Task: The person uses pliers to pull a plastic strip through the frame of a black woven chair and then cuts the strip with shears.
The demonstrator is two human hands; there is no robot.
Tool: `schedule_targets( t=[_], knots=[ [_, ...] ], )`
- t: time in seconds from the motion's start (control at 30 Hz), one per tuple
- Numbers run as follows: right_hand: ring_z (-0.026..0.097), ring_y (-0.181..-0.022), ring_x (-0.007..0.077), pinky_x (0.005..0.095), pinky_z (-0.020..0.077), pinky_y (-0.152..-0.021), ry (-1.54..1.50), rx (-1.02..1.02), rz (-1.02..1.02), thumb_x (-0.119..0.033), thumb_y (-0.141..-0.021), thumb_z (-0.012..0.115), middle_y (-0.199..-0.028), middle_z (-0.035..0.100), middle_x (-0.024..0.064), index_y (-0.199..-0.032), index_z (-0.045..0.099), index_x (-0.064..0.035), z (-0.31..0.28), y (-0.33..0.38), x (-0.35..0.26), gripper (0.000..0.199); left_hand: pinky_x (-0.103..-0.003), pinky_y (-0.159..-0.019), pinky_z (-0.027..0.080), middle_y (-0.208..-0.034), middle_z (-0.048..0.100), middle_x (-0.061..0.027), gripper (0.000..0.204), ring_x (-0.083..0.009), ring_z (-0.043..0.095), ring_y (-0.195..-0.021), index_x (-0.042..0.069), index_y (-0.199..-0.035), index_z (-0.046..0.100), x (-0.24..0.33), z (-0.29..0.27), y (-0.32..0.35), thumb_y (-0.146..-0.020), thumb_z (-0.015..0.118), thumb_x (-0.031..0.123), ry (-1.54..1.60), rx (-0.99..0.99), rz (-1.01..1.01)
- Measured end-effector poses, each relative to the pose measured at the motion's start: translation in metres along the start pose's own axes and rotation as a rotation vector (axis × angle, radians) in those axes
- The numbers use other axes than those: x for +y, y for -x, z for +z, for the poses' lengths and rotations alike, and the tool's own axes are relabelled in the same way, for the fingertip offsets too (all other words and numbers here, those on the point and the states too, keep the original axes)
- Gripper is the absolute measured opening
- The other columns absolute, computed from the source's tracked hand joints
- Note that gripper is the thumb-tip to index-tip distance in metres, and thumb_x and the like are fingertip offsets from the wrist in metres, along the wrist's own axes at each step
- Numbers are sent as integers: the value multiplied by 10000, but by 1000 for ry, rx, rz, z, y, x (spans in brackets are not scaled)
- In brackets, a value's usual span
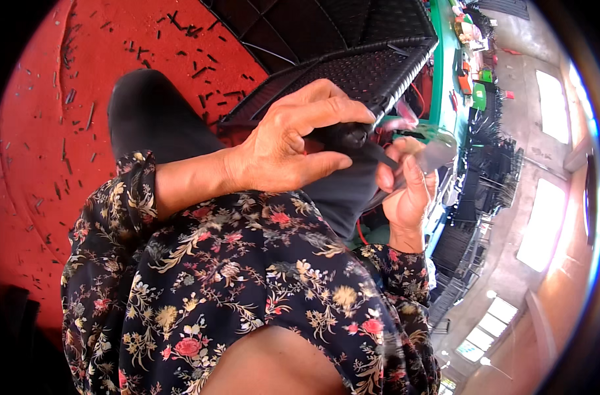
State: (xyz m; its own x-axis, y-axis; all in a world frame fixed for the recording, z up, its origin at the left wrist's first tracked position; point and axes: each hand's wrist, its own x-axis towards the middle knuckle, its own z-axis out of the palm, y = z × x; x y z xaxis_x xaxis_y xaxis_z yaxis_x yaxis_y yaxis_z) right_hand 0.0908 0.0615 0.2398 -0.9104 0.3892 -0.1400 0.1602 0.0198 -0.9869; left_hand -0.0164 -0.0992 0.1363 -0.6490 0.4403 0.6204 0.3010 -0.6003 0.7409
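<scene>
A black woven wicker piece (326,62) with a wrapped rim leans in front of me. My left hand (293,135) reaches to its near corner. Its index fingertip touches the rim's end, and the thumb stands apart below. Between them shows a dark, rounded end (356,137), whose kind I cannot make out. Just to the right, my right hand (405,187) is partly smeared by motion. Its thumb and fingers close on a thin dark strip (384,157) pointing toward the corner. A pale blur beside those fingers hides their outer side.
Short black offcuts (66,155) lie scattered over the red floor (36,191). My dark-clad knee (152,108) is left of the wicker piece. A green edge (438,72) runs along its right, with black stacked items (484,171) and green containers (479,95) beyond.
</scene>
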Motion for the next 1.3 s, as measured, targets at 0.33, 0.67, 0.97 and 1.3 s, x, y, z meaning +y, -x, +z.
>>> schedule_targets(
  t=[0.33, 0.67, 0.97, 1.3],
  knots=[
    [474, -528, 83, 210, 380, -483, 94, -125, -158, -21, -824, 523, -636, 510, 32, -880, 527, 40, 45, -11, -1, 83, -265, -692, 428, -898, 540, -82, 240, -167, 521, -824, 8, -1000, 618, 6, -2, 2, -762, 639, 35, -232, 103, -14],
    [429, -500, 47, 170, 322, -448, 367, -348, -172, -87, -808, 530, -645, 506, 8, -895, 548, 24, 66, -57, -7, 142, -263, -875, 390, -1051, 516, -48, 424, -138, 494, -1013, 8, -1147, 440, 17, -47, -13, -750, 563, -76, -444, -81, -180],
    [435, -499, 37, 173, 313, -444, 91, -191, -133, -107, -812, 527, -650, 515, -10, -899, 556, -18, 61, -60, 4, 128, -369, -502, 399, -653, 453, -124, 225, -320, 488, -581, 16, -704, 451, 29, -48, -54, -632, 662, 42, -885, -371, 276],
    [440, -495, 76, 193, 287, -397, -181, 32, 104, -150, -816, 558, -664, 514, 30, -860, 535, -17, 12, -14, 96, 142, -203, -570, 335, -615, 430, 50, 251, -33, 404, -613, 39, -674, 511, 16, -96, -34, -869, 504, 197, -343, -313, -490]
  ],
)
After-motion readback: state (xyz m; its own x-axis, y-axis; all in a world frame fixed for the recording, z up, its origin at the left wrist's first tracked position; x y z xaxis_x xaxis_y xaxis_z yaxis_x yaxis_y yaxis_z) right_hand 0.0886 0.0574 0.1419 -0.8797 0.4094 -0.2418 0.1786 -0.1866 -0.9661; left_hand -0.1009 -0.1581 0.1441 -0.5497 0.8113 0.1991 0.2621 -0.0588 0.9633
